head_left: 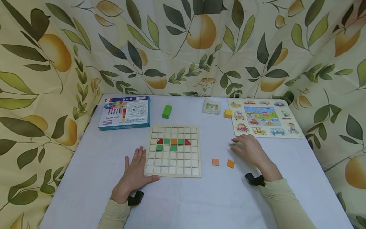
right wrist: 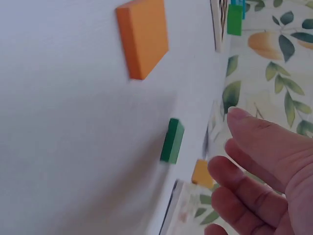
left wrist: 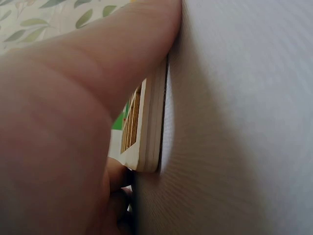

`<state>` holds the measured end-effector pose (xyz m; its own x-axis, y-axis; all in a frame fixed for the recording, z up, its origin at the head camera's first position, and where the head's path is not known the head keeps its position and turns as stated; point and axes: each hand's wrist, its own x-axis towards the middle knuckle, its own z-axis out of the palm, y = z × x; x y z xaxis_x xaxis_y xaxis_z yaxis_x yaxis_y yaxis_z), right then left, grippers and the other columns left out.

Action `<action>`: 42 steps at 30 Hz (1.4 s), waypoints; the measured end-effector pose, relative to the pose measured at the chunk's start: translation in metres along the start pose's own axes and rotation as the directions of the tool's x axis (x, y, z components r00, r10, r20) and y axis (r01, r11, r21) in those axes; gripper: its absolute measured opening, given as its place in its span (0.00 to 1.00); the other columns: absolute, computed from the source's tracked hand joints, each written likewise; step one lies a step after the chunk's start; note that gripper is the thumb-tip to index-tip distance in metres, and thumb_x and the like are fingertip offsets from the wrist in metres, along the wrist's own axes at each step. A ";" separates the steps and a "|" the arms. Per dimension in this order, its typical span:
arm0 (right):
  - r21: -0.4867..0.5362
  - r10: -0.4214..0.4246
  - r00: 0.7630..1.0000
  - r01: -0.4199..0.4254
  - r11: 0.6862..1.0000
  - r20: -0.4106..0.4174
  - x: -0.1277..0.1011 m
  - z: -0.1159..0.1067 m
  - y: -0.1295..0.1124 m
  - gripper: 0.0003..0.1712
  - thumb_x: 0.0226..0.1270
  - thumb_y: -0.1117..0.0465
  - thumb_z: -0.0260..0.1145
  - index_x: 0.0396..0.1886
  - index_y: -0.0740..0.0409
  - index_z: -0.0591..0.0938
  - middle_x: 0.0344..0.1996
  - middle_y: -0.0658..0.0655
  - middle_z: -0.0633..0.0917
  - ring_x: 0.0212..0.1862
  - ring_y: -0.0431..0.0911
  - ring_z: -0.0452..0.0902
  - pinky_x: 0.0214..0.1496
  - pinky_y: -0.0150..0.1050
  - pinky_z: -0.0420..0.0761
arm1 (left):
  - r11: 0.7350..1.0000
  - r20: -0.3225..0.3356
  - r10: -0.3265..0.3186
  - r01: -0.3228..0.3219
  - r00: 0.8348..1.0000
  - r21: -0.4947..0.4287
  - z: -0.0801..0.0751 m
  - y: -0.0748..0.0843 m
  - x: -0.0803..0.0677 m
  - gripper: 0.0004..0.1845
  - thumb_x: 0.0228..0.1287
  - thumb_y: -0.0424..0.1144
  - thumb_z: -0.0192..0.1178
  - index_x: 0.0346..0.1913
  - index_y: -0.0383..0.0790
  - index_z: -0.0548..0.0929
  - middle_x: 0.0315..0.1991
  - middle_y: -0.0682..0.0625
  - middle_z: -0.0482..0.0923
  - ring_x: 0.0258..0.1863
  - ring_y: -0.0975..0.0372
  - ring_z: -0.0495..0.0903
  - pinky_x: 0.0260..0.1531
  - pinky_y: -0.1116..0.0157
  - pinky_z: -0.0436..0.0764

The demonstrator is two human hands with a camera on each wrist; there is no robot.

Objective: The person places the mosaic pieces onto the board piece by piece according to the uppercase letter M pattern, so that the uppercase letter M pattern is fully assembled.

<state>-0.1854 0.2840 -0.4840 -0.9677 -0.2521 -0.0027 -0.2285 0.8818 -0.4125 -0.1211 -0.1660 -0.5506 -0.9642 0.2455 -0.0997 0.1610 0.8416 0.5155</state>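
The green tile (right wrist: 172, 141) — small, square and flat — lies on the table (head_left: 85, 165) toward its right edge, just under your right hand's (head_left: 251, 151) loosely spread fingertips, while your left hand (head_left: 134, 173) rests flat against the wooden grid board (head_left: 172, 151) — the blue box (head_left: 125, 113) at the back-left corner reads "FIVE SETS OF COLUMN".

Between the wooden grid board (head_left: 173, 150) and the right hand (head_left: 249, 149) lay a bare strip of table (head_left: 217, 194), broken only by two orange tiles (head_left: 223, 163) lying flat and low. The left hand (head_left: 134, 173) rested along the board's left edge, closing that side. Behind the board, a green block (head_left: 166, 111), a blue box (head_left: 125, 113), a yellow cube (head_left: 227, 113) and the vehicle puzzle (head_left: 264, 118) stood well apart, probably leaving gaps between them.
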 end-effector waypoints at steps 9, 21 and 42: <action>-0.064 -0.017 0.998 0.021 0.998 0.053 -0.006 0.006 0.010 0.19 0.60 0.64 0.73 0.50 0.66 0.84 0.46 0.62 0.84 0.53 0.58 0.73 0.57 0.56 0.70 | 1.000 0.002 -0.001 0.001 1.000 0.004 -0.001 0.001 -0.001 0.67 0.44 0.70 0.69 0.76 0.30 0.49 0.77 0.36 0.39 0.75 0.45 0.34 0.63 0.36 0.28; -0.051 -0.005 0.999 0.008 0.999 0.053 -0.004 0.013 0.014 0.21 0.60 0.67 0.72 0.53 0.66 0.83 0.44 0.61 0.83 0.49 0.57 0.73 0.54 0.56 0.72 | 1.000 0.000 -0.002 0.002 1.000 0.005 -0.002 0.003 0.000 0.67 0.44 0.69 0.70 0.76 0.30 0.49 0.77 0.35 0.40 0.75 0.45 0.35 0.63 0.35 0.29; -0.011 0.015 1.000 -0.016 1.000 -0.015 0.001 0.021 0.009 0.15 0.64 0.63 0.70 0.48 0.66 0.83 0.46 0.62 0.81 0.52 0.58 0.71 0.56 0.57 0.69 | 1.000 0.004 -0.006 0.006 1.000 0.010 -0.002 0.002 0.000 0.67 0.44 0.70 0.69 0.76 0.30 0.49 0.77 0.35 0.39 0.75 0.45 0.34 0.63 0.36 0.29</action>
<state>-0.1857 0.2834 -0.5071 -0.9726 -0.2324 0.0048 -0.2146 0.8898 -0.4027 -0.1217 -0.1653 -0.5476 -0.9644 0.2425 -0.1060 0.1576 0.8479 0.5061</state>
